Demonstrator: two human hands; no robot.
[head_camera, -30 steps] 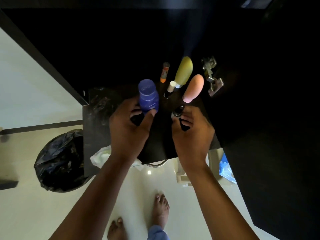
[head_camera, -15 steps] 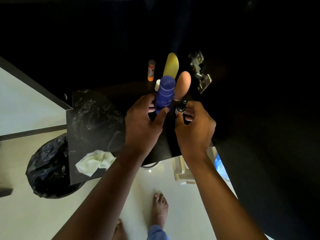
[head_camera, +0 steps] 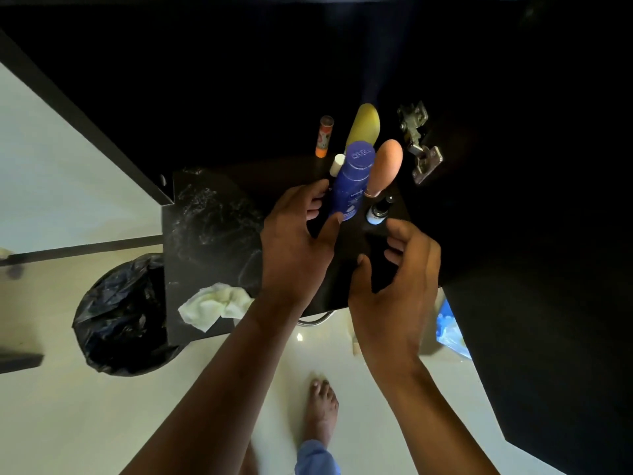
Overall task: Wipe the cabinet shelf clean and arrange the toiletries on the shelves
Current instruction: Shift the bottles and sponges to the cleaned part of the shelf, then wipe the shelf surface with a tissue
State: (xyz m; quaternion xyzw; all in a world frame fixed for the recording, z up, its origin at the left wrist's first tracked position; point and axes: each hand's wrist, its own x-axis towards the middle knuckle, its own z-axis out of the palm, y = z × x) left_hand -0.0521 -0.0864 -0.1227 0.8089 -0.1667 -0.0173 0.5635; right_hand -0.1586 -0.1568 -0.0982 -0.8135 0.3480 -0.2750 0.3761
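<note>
Left grip [head_camera: 294, 241] clasps blue bottle [head_camera: 352, 180]; right grip [head_camera: 394, 286] spread over shelf [head_camera: 205, 234] edge.

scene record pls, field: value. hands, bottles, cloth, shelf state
left hand: grips blue bottle near its base
right hand: loosely curled, holds nothing, just short of small dark bottle
blue bottle: upright, in front of yellow bottle; set down or not, cannot tell
peach bottle: right of blue bottle
orange tube: upright, back left
cloth: white, crumpled, front left of shelf
shelf: dark, streaky smears on left part
bin bag: black, on floor at left
</note>
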